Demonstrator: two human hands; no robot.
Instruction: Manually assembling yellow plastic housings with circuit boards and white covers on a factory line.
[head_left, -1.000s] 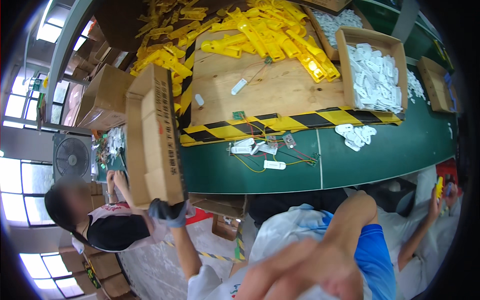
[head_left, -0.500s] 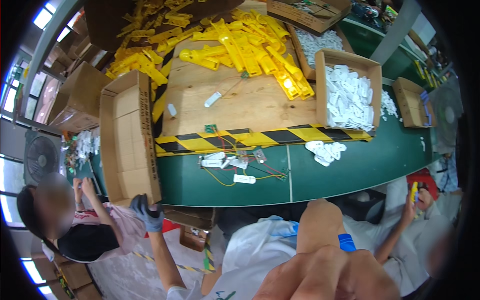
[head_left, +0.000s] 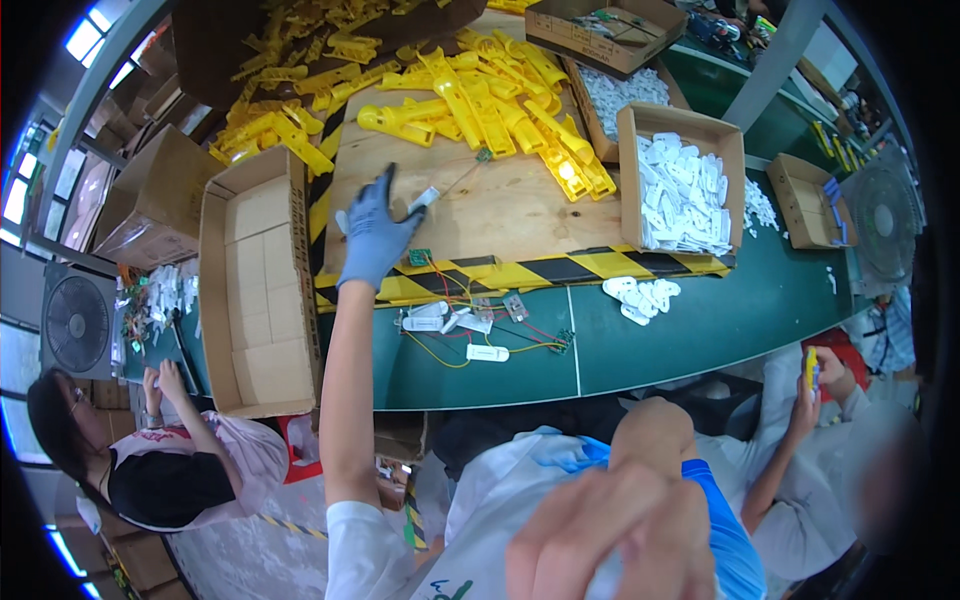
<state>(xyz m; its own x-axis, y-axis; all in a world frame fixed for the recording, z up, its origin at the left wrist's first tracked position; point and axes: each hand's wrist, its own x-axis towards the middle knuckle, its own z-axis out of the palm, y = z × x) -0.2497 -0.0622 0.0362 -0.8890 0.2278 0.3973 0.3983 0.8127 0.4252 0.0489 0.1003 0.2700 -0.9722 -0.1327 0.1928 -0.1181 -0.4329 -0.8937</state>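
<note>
My left hand (head_left: 380, 232), in a grey-blue glove with dark fingertips, reaches over the plywood board (head_left: 480, 215). Its fingers are spread and hold nothing; they lie close to a white plastic case (head_left: 424, 199) that a thin wire joins to a small green circuit board (head_left: 483, 155). A second white piece is partly hidden behind the glove. Close to the camera, my bare right hand (head_left: 615, 535) is raised and blurred, its fingers curled in. Whatever it may hold is hidden.
Yellow plastic shells (head_left: 480, 100) are heaped on the board's far side. An empty cardboard box (head_left: 258, 270) stands left, a box of white pieces (head_left: 627, 180) right. Wired white modules (head_left: 488, 353) lie on the green table (head_left: 430, 385). People sit on both sides.
My left hand has let go of the cardboard box's near corner and moved forward and right over the board, fingers now spread. My right hand stays raised, slightly shifted left.
</note>
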